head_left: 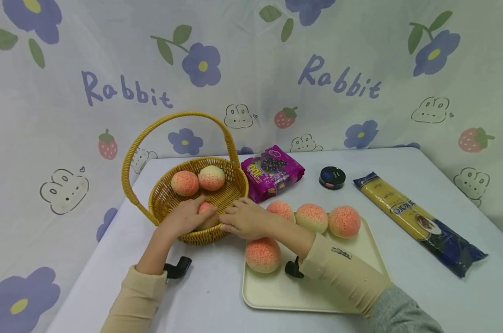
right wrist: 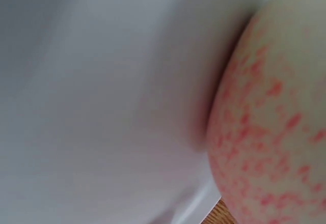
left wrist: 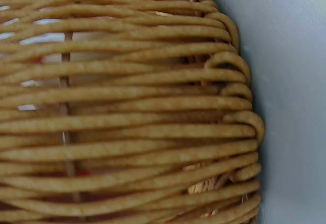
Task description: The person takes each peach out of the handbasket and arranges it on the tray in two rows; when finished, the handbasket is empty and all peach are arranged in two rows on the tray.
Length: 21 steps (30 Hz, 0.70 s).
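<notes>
In the head view, my left hand [head_left: 189, 216] reaches over the near rim of the yellow wicker basket [head_left: 164, 199]. Its fingers hold a speckled peach [head_left: 205, 208], partly hidden under them. My right hand [head_left: 248, 219] lies across the basket's right rim, fingers pointing left towards that peach, with none seen in its grasp. Further back in the basket sit a redder peach [head_left: 185, 183] and a paler peach [head_left: 211, 178]. The left wrist view is filled by the basket's woven side [left wrist: 127, 96]; a cream, red-flecked peach [right wrist: 275, 127] looms in the right wrist view.
Several peaches [head_left: 344, 222] lie on a cream tray [head_left: 309, 296] under the right forearm. Behind stand a purple packet [head_left: 272, 173] and a round black case [head_left: 332, 177]. A long gold-and-blue packet [head_left: 419, 222] lies at the right. The basket's tall handle [head_left: 128, 162] arches upward.
</notes>
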Each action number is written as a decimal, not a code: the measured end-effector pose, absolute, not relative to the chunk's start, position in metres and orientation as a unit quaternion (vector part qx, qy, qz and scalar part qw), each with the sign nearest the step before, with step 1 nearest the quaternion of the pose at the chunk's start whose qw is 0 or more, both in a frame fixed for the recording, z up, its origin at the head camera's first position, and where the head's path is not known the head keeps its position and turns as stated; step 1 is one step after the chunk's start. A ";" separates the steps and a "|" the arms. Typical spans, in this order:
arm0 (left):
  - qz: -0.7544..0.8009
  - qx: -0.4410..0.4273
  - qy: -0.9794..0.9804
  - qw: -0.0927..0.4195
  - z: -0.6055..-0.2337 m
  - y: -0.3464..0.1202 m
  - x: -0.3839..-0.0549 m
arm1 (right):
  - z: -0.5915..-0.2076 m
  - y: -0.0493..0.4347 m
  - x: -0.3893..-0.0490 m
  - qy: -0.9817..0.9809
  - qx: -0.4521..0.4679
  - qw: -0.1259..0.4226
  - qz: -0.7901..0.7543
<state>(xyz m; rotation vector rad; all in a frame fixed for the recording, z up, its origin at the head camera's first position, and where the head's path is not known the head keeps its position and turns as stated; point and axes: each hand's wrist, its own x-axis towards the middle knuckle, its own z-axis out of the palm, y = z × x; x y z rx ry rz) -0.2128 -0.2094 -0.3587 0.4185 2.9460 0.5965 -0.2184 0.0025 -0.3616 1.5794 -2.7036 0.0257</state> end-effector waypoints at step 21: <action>0.223 0.196 0.951 0.091 -0.340 -0.218 -0.219 | -0.360 0.003 -0.218 -0.865 0.501 -0.002 0.001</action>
